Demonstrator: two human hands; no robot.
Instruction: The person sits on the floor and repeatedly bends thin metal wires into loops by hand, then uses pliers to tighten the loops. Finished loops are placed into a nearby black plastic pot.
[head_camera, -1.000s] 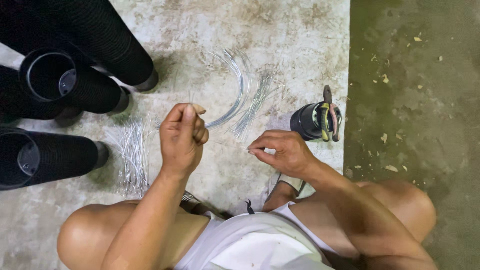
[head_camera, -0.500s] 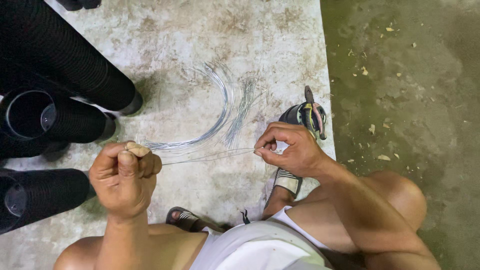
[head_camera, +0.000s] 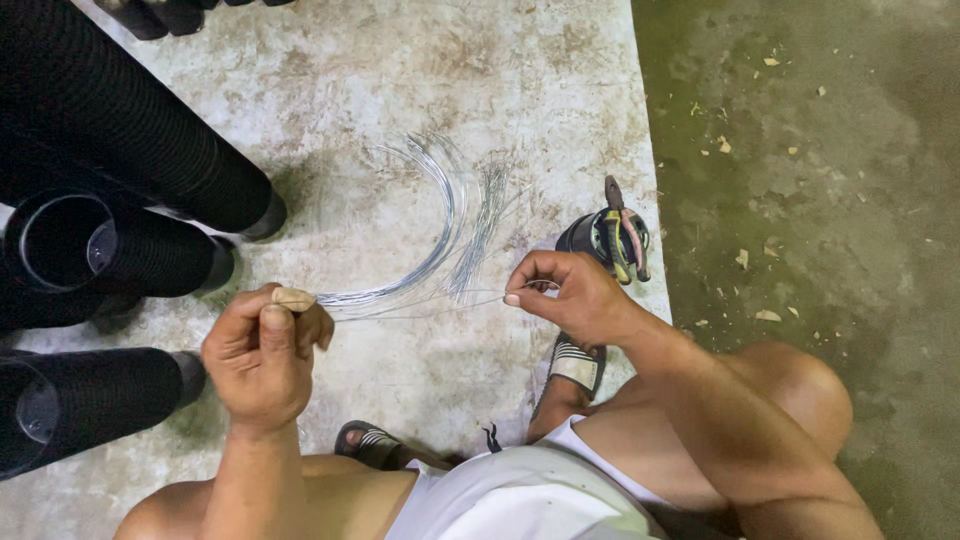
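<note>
— Left hand is curling into a fist near our knee, thumb up, pinching one end of the thin wire.

— And our right hand is gripping the other end with bent fingertips, so we're holding it stretched level between us above the concrete floor.

— Beyond it, curved wire bundles are lying flat, pliers resting on a black pot to the right.
</note>
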